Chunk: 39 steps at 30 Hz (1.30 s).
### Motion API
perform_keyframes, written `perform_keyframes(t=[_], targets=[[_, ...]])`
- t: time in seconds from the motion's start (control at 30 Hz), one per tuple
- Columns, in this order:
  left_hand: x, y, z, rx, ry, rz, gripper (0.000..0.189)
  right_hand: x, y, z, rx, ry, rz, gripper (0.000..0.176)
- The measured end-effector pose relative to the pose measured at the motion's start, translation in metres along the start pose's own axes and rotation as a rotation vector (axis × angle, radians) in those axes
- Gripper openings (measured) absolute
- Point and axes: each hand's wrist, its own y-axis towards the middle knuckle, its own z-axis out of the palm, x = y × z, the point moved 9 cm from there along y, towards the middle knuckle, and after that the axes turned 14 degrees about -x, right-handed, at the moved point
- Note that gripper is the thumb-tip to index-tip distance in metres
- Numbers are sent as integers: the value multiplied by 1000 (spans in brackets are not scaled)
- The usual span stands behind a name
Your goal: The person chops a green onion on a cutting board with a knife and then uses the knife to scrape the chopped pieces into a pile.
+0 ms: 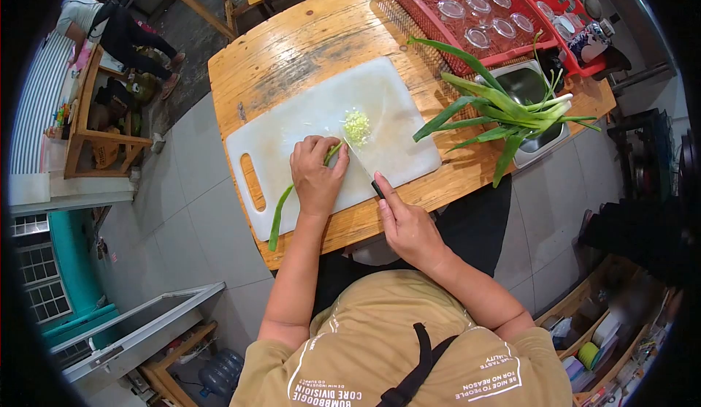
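Note:
On a white cutting board (398,100) my left hand (315,173) presses down, its fingers curled around a green onion (280,217) whose leafy end trails out towards me. My right hand (412,228) grips the black handle of a knife (359,160). The blade's tip is by my left fingertips, beside a small heap of chopped green onion (356,127). A bunch of whole green onions (518,115) lies to the right, across a metal container (548,147).
The board rests on a wooden table (285,63). A red crate (416,12) of upturned glasses stands at the far right, with another red basket (599,67) beside it. In the far left background a person (120,31) bends over a wooden stand (102,140).

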Motion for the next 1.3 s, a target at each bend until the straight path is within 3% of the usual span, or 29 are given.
perform_keyframes(t=[0.3,0.47,0.77,1.3], targets=[[0,1,0,9,5,-19,14,6,-15,-13,-5,-81,-50,58],[0,0,1,19,14,-6,14,-3,-26,-24,101,9,105,58],[-1,0,0,5,4,-3,13,2,0,-11,-29,44,-12,55],[0,-1,1,28,8,-11,12,-3,9,2,38,-60,7,57]])
